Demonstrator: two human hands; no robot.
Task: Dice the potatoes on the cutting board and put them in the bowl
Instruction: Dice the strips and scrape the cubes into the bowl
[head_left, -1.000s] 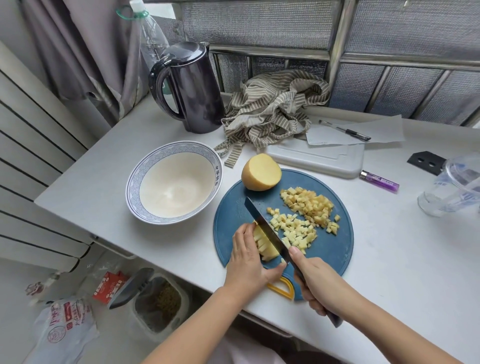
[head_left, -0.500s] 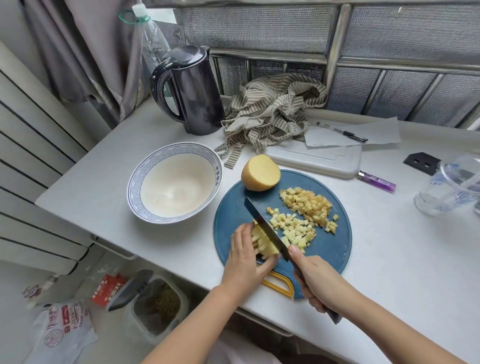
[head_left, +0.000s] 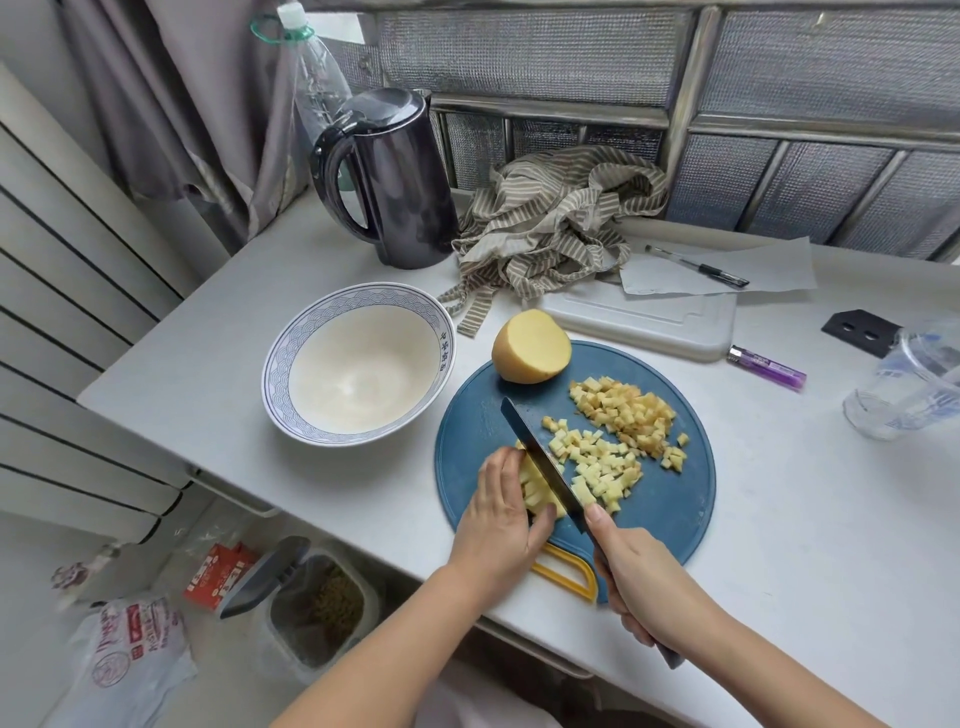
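A round blue cutting board (head_left: 675, 499) lies near the table's front edge. On it are a pile of diced potato (head_left: 608, 441) and a half potato (head_left: 530, 347) at its far rim. My left hand (head_left: 504, 514) holds a stack of cut potato strips (head_left: 537, 491) on the board's near left. My right hand (head_left: 644, 577) grips a black knife (head_left: 540, 462), index finger along the spine, blade down against the strips. A white bowl (head_left: 358, 364) with a blue patterned rim stands empty to the left of the board.
A dark kettle (head_left: 389, 176) and a striped cloth (head_left: 556, 218) sit at the back. A white board (head_left: 644, 317), paper with a pen (head_left: 696, 266), a purple lighter (head_left: 766, 368) and a clear cup (head_left: 909, 384) lie right of centre. The table edge drops to bins on the floor at left.
The knife has stepped a little leftward through the strips, and my left hand has drawn back with it. More dice lie beside the blade.
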